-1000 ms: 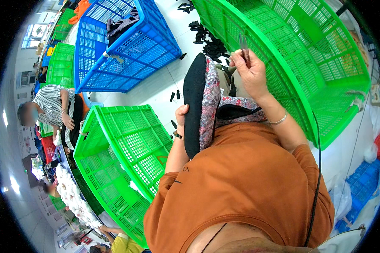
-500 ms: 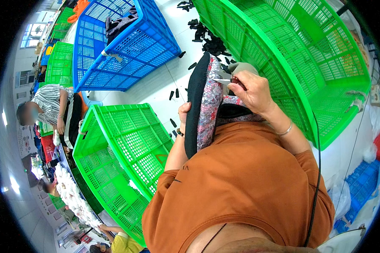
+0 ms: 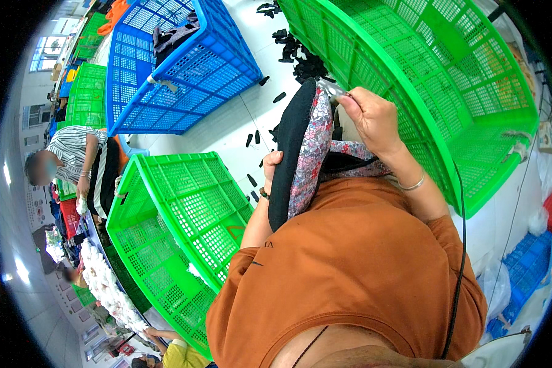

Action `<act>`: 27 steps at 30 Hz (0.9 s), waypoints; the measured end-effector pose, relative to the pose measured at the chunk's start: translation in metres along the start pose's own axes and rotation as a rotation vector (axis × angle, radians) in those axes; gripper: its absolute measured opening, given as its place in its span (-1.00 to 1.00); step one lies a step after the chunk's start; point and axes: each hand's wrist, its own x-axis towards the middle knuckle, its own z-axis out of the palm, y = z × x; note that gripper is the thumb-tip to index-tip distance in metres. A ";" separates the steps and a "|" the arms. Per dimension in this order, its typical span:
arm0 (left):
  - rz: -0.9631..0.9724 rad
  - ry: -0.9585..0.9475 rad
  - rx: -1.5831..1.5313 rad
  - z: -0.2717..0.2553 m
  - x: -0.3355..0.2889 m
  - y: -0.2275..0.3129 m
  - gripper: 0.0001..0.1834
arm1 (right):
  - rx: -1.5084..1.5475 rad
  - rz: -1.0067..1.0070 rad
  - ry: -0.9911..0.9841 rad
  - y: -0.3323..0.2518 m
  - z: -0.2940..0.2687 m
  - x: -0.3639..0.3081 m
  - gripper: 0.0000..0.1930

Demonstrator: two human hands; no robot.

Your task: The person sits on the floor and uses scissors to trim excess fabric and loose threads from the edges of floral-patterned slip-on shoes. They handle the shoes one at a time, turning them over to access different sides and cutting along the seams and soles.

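A stuffed cushion (image 3: 313, 144), black on one side and grey-red floral on the other, stands on edge against my front. My left hand (image 3: 272, 168) grips its black side, with the thumb showing and the other fingers hidden behind. A second floral padded part with a dark opening (image 3: 349, 161) lies close to my waist. My right hand (image 3: 374, 119) is closed around a small pointed metal blade (image 3: 332, 89), blurred by motion, at the cushion's far tip. Whether it is a knife or snips I cannot tell.
A large green crate (image 3: 398, 92) rises right beside my right hand. Another green crate (image 3: 196, 202) stands at my left, a blue crate (image 3: 190, 86) beyond it. Black scraps (image 3: 306, 66) litter the white floor. At the far left, a person in a striped top (image 3: 73, 147) bends over.
My right hand and the blade have moved away from me, from the cushion's floral side up to its far tip. The cushion has tilted slightly to the right.
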 end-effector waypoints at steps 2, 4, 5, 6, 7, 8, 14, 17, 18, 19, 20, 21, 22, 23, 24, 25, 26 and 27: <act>0.013 0.029 0.027 0.001 0.001 0.000 -0.16 | 0.036 -0.046 0.006 -0.001 -0.003 -0.003 -0.72; 0.040 0.047 0.076 0.002 0.002 0.001 -0.16 | 0.055 -0.055 -0.002 -0.004 -0.003 -0.011 -0.66; 0.061 0.052 0.110 0.004 0.002 0.001 -0.16 | 0.065 -0.061 -0.006 -0.006 -0.003 -0.015 -0.63; 0.083 0.057 0.144 0.005 0.003 0.001 -0.15 | 0.064 -0.042 -0.039 -0.006 -0.004 -0.017 -0.64; 0.070 0.062 0.144 0.005 0.003 0.002 -0.15 | 0.059 -0.037 -0.051 -0.006 -0.005 -0.017 -0.66; 0.058 0.067 0.144 0.006 0.003 0.003 -0.15 | 0.055 -0.032 -0.063 -0.005 -0.005 -0.017 -0.67; 0.038 0.069 0.141 0.003 0.002 0.004 -0.14 | 0.096 -0.008 -0.047 -0.010 -0.005 -0.005 -0.66; 0.042 0.080 0.125 0.005 0.001 0.003 -0.15 | 0.090 -0.035 -0.036 -0.011 -0.004 -0.002 -0.66; 0.043 0.083 0.115 0.006 0.000 0.003 -0.15 | 0.079 -0.047 -0.034 -0.011 -0.004 -0.002 -0.66; 0.056 0.092 0.120 0.005 0.000 0.002 -0.15 | 0.058 -0.050 -0.030 -0.012 -0.006 -0.002 -0.66; 0.069 0.101 0.125 0.005 0.000 0.001 -0.16 | 0.037 -0.052 -0.026 -0.015 -0.008 -0.003 -0.66; 0.082 0.110 0.131 0.004 0.000 0.001 -0.16 | 0.016 -0.055 -0.022 -0.016 -0.011 -0.004 -0.67; 0.075 0.101 0.130 0.005 -0.001 0.001 -0.17 | 0.009 -0.041 -0.039 -0.016 -0.012 -0.005 -0.67; 0.068 0.092 0.129 0.007 -0.001 0.003 -0.17 | 0.002 -0.027 -0.056 -0.016 -0.014 -0.007 -0.67; 0.061 0.083 0.128 0.009 -0.002 0.004 -0.18 | -0.004 -0.013 -0.073 -0.016 -0.015 -0.008 -0.67; 0.072 0.096 0.135 0.011 -0.001 0.003 -0.18 | -0.010 -0.010 -0.075 -0.015 -0.015 -0.008 -0.67; 0.083 0.109 0.141 0.014 -0.001 0.001 -0.18 | -0.016 -0.007 -0.078 -0.014 -0.014 -0.008 -0.67; 0.095 0.123 0.148 0.016 0.000 0.000 -0.19 | -0.021 -0.004 -0.081 -0.013 -0.013 -0.008 -0.67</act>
